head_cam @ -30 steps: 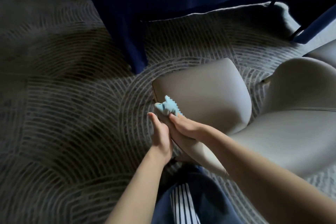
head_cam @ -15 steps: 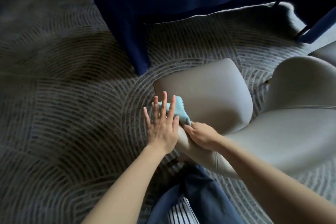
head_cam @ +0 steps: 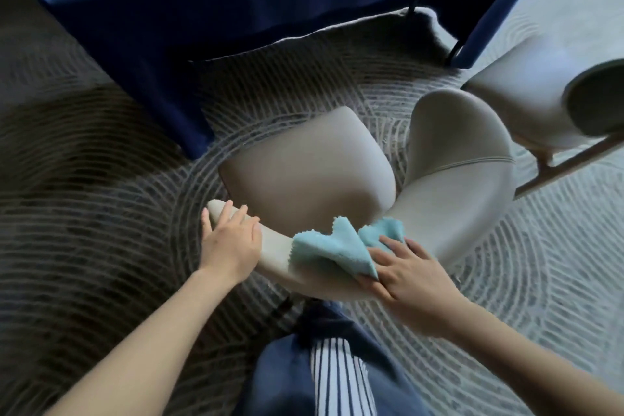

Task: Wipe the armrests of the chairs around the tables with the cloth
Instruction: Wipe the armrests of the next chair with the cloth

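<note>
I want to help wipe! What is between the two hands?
The head view shows a short bare stretch of beige armrest beside the left hand, then the light blue cloth, pressed down by the right hand.

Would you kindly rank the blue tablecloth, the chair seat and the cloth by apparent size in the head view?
1. blue tablecloth, by far the largest
2. chair seat
3. cloth, smallest even though it lies nearest the camera

Single head view — looking steeply down, close over the chair point(head_cam: 304, 172).
</note>
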Available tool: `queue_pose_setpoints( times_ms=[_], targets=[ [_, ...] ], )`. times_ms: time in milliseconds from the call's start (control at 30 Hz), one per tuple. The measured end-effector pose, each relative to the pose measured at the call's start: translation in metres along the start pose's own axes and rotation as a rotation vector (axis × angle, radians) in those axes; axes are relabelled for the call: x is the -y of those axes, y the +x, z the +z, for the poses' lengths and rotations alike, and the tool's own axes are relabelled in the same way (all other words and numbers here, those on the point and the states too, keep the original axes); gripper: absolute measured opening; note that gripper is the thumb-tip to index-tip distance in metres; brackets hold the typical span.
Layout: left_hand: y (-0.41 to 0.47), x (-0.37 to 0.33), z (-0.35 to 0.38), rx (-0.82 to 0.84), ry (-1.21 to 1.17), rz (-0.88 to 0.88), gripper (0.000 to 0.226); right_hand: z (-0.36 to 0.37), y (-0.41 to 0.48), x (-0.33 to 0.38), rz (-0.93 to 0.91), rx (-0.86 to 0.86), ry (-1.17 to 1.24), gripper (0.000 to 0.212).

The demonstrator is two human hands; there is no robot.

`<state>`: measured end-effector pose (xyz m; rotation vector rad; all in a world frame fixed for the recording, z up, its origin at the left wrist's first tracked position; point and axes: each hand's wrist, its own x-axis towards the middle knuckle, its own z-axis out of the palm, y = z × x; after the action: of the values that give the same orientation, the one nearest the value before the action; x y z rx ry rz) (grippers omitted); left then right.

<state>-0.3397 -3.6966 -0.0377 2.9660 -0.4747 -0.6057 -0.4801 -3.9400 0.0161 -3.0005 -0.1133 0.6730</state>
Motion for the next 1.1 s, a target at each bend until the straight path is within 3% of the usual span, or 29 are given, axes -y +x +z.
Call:
queue_pose_setpoints(
  times_ms=[100, 267, 333, 400, 533, 700, 900, 967, 1033, 1100],
  targets=[
    [-0.002, -0.019, -0.006, 0.025, 0.051, 0.046, 0.044, -0.009, -0.009, -0.03, 0.062, 0.015, -0.028, 0.065],
    [-0.011, -0.072, -0.006, 0.078, -0.114, 0.063, 0.05, -0.033, -0.009, -0.08, 0.166, 0.074, -0.177, 0.074],
    [-0.012, -0.079, -0.003, 0.06, -0.092, 0.033, 0.054, -0.04, -0.003, -0.085, 0.221, 0.136, -0.251, 0.059],
    [-0.011, -0.078, -0.002, 0.02, -0.111, 0.005, 0.05, -0.04, 0.008, -0.077, 0.241, 0.133, -0.259, 0.053],
    [-0.012, -0.074, -0.006, -0.109, -0.222, -0.018, 0.038, -0.019, 0.014, -0.049, 0.282, 0.072, -0.133, 0.09],
    [-0.007, -0.073, 0.004, -0.171, -0.275, -0.036, 0.037, -0.008, 0.01, 0.002, 0.375, 0.058, 0.04, 0.078],
    [-0.007, -0.073, 0.004, -0.182, -0.268, -0.001, 0.041, 0.0, 0.006, 0.048, 0.385, 0.004, 0.147, 0.089],
    [-0.006, -0.073, 0.004, -0.174, -0.266, 0.0, 0.043, -0.001, 0.0, 0.065, 0.376, 0.006, 0.199, 0.08],
    [-0.008, -0.073, 0.004, -0.171, -0.268, -0.002, 0.043, -0.003, -0.006, 0.078, 0.411, 0.06, 0.269, 0.054],
    [-0.009, -0.073, 0.003, -0.17, -0.26, 0.004, 0.042, -0.006, -0.01, 0.087, 0.435, 0.112, 0.357, 0.046]
  ],
)
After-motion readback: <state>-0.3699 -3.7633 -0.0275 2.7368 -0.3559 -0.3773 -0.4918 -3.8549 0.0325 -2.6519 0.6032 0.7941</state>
